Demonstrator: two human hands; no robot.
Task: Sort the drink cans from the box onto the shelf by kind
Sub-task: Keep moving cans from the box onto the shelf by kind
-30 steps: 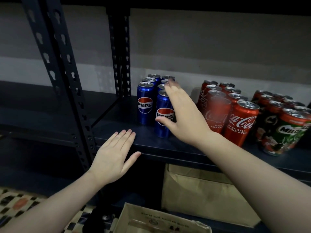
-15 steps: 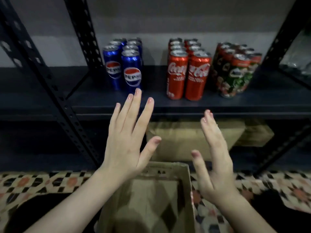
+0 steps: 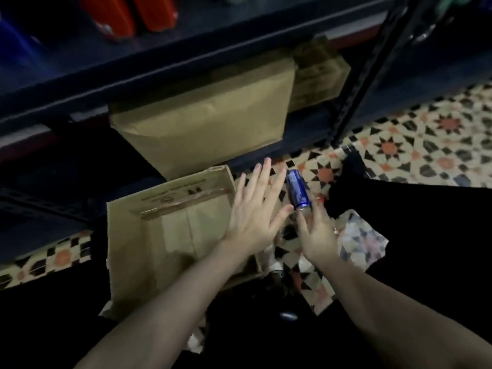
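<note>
Nearest the camera, two bare forearms reach forward from the bottom of the frame toward its centre. The right hand (image 3: 315,230) grips the near end of a slim blue metal drink can (image 3: 298,191), its fingers (image 3: 318,209) curled round the silver rim; the can tilts up and away, just right of centre, above the patterned floor tiles (image 3: 426,145). The left hand (image 3: 255,209) is spread flat, fingers straight and released, hovering just beside the can and over the right edge of the open brown cardboard box (image 3: 170,235), which sits on the floor in the lower centre. Whether the left thumb touches the can is too blurred to tell.

The step in hand looks like fetching the next can, a blue one now lifted clear of the box. The next move calls for raising it to the dark metal shelf (image 3: 159,57) and standing it upright with the blue cans, of which only a dark blue blur shows at the upper left; the red cans (image 3: 127,14) stand at the top, left of centre. A brown paper package (image 3: 202,115) sits under the shelf, behind the box.
</note>
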